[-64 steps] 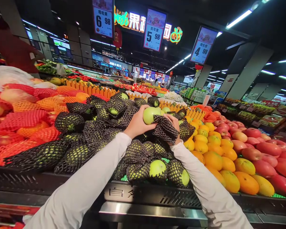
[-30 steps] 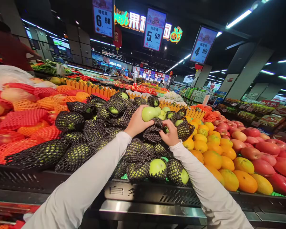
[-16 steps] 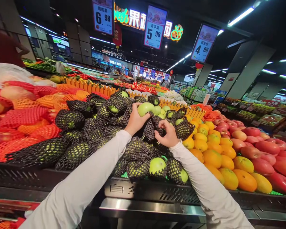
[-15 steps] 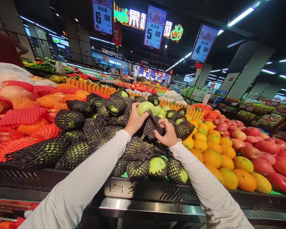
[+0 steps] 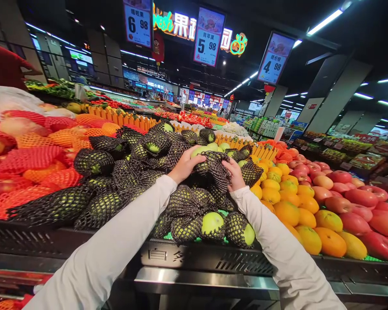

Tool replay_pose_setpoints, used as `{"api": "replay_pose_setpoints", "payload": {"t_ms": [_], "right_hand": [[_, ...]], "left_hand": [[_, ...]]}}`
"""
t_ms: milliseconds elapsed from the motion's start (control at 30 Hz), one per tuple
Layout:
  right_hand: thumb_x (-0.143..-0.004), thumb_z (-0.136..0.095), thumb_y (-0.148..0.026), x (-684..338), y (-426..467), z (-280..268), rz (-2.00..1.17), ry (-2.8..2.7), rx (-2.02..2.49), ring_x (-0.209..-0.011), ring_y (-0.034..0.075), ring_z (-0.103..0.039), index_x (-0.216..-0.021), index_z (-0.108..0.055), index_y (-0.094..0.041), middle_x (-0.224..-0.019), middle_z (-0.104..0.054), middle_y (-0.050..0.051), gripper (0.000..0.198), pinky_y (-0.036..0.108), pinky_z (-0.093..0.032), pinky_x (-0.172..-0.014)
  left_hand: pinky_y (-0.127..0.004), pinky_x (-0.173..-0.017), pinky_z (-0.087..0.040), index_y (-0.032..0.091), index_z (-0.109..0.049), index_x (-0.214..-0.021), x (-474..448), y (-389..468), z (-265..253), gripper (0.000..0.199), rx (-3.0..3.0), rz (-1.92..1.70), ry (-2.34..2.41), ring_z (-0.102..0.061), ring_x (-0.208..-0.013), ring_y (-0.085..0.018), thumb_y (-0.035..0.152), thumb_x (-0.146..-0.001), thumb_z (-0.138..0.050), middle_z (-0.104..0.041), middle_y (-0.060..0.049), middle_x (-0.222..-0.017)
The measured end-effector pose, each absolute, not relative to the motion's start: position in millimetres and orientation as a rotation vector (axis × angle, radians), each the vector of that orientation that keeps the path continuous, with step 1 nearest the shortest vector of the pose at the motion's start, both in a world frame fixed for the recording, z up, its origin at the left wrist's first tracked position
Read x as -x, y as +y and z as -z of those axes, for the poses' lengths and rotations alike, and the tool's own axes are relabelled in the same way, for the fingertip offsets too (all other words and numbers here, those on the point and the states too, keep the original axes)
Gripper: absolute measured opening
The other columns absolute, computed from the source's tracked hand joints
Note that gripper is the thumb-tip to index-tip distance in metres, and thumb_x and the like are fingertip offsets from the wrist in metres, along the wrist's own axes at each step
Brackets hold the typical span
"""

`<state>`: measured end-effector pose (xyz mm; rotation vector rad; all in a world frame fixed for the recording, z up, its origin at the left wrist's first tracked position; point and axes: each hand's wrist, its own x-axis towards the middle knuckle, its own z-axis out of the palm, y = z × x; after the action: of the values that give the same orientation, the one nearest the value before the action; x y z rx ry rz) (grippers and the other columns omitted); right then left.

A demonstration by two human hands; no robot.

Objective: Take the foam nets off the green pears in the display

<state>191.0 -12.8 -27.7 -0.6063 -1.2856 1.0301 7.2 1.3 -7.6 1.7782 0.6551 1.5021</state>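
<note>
My left hand (image 5: 185, 165) is closed around a green apple (image 5: 199, 151), its thumb on the near side. A black foam net sleeve (image 5: 218, 165) hangs over the near right part of that apple. Pinched at the sleeve's right edge is my right hand (image 5: 235, 173), fingers closed on the mesh. Several bare green apples lie just behind the hands, partly hidden by them. Below and to the left is a heap of green apples in black nets (image 5: 100, 206). A half-uncovered apple (image 5: 212, 224) rests near the front of the bin.
Oranges (image 5: 289, 213) and red apples (image 5: 357, 198) are piled to the right. Fruit in red and orange nets (image 5: 29, 159) fills the left. The black crate edge (image 5: 200, 258) runs along the front. Price signs (image 5: 209, 36) hang overhead. A person in red (image 5: 6, 64) stands far left.
The black net sleeve has been drawn partly over the apple, which showed bare above it before. My right hand has shifted right and turned upward; the left has tilted the apple lower.
</note>
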Motion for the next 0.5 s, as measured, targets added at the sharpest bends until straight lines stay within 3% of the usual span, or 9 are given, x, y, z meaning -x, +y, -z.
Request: {"api": "replay_pose_setpoints", "payload": {"t_ms": [200, 300, 500], "right_hand": [[-0.060, -0.079, -0.039, -198, -11, 24, -1.000, -1.176, 0.622, -0.071, 0.017, -0.066, -0.086, -0.055, -0.024, -0.078, -0.070, -0.004, 0.038, 0.032, -0.056, -0.072], [-0.059, -0.079, -0.040, -196, -13, 22, -1.008, -1.202, 0.600, -0.079, 0.020, -0.068, -0.088, -0.057, -0.024, -0.083, -0.071, -0.002, 0.040, 0.035, -0.058, -0.077], [-0.074, -0.063, -0.055, -196, -8, 30, -0.846, -1.389, 0.633, -0.104, 0.025, -0.066, -0.091, -0.063, -0.024, -0.093, -0.070, 0.003, 0.035, 0.044, -0.056, -0.091]], "left_hand": [[-0.037, -0.092, -0.047, 0.016, -0.064, -0.107, -8, -1, 7, 0.046, -1.974, -1.365, 0.698, -0.062, -0.099, -0.027, 0.045, -0.070, -0.066, -0.069, -0.006, -0.103], [-0.036, -0.091, -0.046, 0.016, -0.062, -0.107, -9, -1, 8, 0.046, -1.981, -1.339, 0.689, -0.061, -0.099, -0.026, 0.044, -0.071, -0.066, -0.067, -0.006, -0.105], [-0.028, -0.066, -0.042, 0.021, -0.051, -0.101, -7, -11, 5, 0.040, -1.946, -1.252, 0.757, -0.053, -0.071, -0.017, 0.042, -0.069, -0.065, -0.053, 0.003, -0.078]]}}
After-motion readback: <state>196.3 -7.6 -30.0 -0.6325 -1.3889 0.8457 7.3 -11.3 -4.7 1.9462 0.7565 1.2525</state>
